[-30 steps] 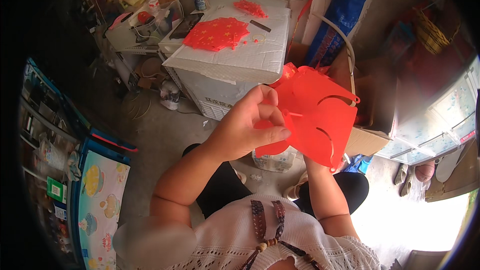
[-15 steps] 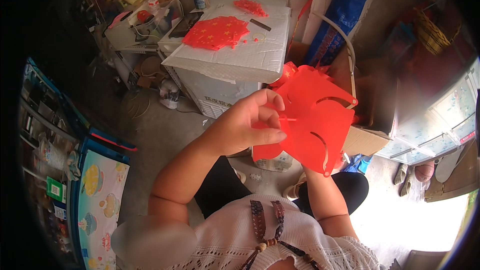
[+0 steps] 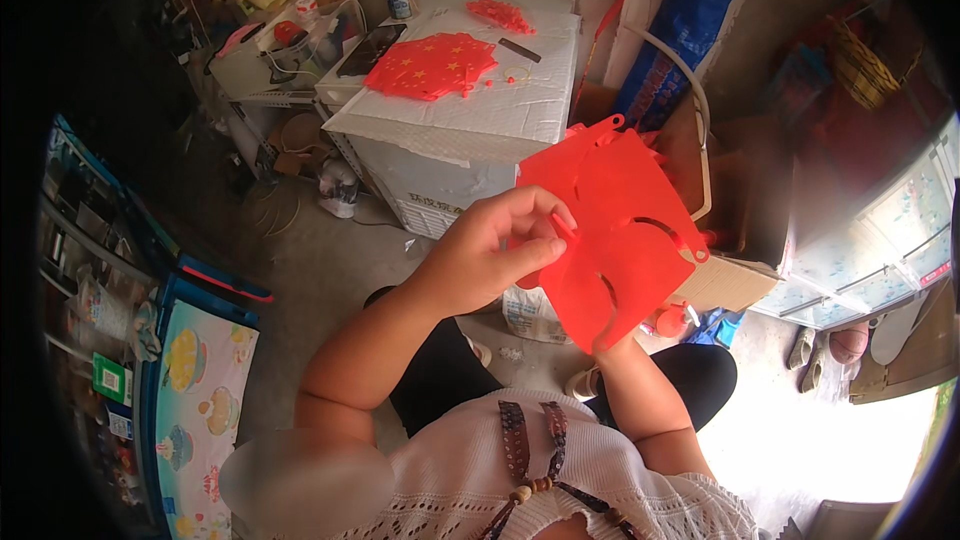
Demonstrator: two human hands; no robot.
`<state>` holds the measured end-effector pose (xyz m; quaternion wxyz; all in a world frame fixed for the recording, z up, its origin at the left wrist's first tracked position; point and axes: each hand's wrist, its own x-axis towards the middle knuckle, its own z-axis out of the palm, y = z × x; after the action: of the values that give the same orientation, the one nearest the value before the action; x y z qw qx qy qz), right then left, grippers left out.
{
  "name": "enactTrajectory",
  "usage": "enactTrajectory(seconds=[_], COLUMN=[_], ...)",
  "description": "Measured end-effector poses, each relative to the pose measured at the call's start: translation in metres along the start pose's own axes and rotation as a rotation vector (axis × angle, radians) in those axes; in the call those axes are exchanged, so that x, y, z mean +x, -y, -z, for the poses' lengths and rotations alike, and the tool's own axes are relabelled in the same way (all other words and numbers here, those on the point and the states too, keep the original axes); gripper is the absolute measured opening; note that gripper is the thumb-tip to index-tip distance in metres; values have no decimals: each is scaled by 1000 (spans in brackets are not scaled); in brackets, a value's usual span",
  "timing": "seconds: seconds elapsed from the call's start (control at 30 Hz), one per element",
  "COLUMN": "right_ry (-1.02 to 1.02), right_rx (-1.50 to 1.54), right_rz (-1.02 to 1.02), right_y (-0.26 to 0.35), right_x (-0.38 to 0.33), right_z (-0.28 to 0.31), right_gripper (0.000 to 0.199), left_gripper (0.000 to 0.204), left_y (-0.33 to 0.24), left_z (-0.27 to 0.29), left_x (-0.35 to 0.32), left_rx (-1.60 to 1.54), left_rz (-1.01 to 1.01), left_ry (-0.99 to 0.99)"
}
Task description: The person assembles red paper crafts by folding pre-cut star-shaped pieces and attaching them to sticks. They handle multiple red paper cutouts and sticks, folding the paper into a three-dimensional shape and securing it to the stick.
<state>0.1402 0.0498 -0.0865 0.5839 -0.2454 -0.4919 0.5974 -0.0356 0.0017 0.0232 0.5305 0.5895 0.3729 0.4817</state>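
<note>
Before my chest is a folded red plastic sheet (image 3: 640, 195) with curved slits and small round tabs with holes at its corners. My right hand (image 3: 618, 348) is behind its lower edge and bears it from beneath; the sheet hides the fingers. With thumb and forefinger pinched, my left hand (image 3: 505, 245) grips a small red piece (image 3: 565, 228) against the sheet's left side. The fingertips cover most of that piece, so its exact shape is unclear.
Ahead stands a white foam-topped box (image 3: 540, 125). On it lie star-patterned red sheets (image 3: 430, 68), a heap of small red pieces (image 3: 500, 14), a flat dark strip (image 3: 519, 50) and a stick holder (image 3: 400, 2). An open cardboard box (image 3: 740, 280) is at right.
The red sheet has turned and tipped, bringing a top corner tab into sight. My left fingers have closed in on its left side with the small red piece. My right wrist has shifted slightly left.
</note>
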Motion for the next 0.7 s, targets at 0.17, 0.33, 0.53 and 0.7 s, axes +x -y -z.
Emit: enactTrajectory(seconds=[0.17, 0.33, 0.53, 0.7], right_ry=[-30, -27, 17, 215], right_rx=[-99, -638, -771, -953], right_rz=[73, 649, 1174, 1196], right_y=[0, 31, 32, 66], right_x=[-9, 0, -3, 0], right_z=[-1, -12, 18, 14], right_gripper=[40, 47, 43, 36], left_gripper=[11, 9, 11, 8], left_y=[1, 11, 8, -1], left_z=[-12, -7, 9, 3], left_x=[0, 3, 7, 5], left_rx=[184, 148, 52, 355], left_rz=[-116, -189, -176, -196], left_ry=[-157, -291, -312, -375])
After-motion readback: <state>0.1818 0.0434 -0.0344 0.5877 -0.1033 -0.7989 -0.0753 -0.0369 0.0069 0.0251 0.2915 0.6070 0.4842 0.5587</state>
